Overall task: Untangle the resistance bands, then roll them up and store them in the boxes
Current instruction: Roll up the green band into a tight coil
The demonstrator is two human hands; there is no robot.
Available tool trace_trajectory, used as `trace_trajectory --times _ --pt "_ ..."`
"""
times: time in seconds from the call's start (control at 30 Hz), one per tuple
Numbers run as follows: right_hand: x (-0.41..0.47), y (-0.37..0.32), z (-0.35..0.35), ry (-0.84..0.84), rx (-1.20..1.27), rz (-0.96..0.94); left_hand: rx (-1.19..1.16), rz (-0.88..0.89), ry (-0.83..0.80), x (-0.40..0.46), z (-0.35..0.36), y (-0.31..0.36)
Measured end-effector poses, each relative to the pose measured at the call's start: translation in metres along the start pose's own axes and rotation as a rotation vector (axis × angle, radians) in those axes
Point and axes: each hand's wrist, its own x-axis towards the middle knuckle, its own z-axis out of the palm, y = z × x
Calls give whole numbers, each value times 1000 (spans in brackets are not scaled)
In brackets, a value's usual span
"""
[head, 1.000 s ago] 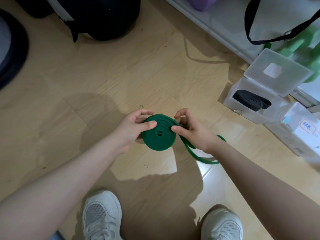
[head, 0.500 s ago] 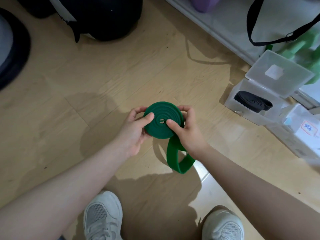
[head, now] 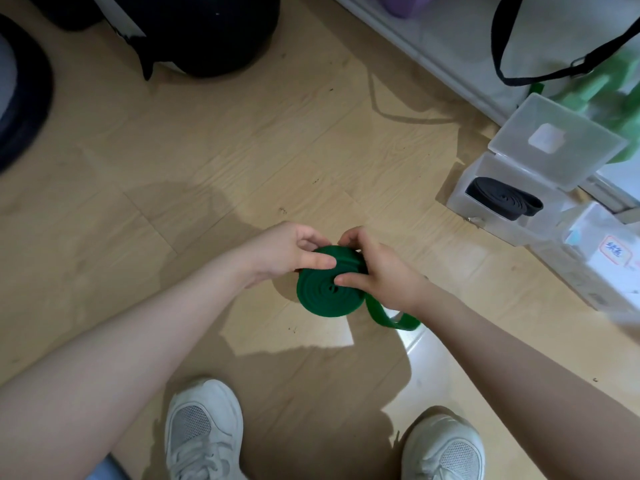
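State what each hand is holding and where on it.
Both hands grip the green band, rolled into a coil. The left hand pinches its upper left edge, thumb on the face. The right hand pinches its right side; a short tail hangs loose.

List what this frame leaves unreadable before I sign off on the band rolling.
- Head view: the green band's far rim is covered by the left hand and right hand, so each grip's fingers are mostly hidden.
- The band's loose tail runs under the right wrist.
- The box label is blurred, unreadable.
- The black band is partly behind the open box wall.
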Motion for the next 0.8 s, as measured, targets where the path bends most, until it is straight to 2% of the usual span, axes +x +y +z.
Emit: trace_trajectory --times 0.37,0.6,0.8 --pt "-3 12 -9 5 84 67 168 156 55 -5 17 -5" --pt "-3 11 -9 -2 118 70 225 80 -15 -2 17 0" --pt "-6 16 -19 17 357 114 -15 61 78 -3 6 -7"
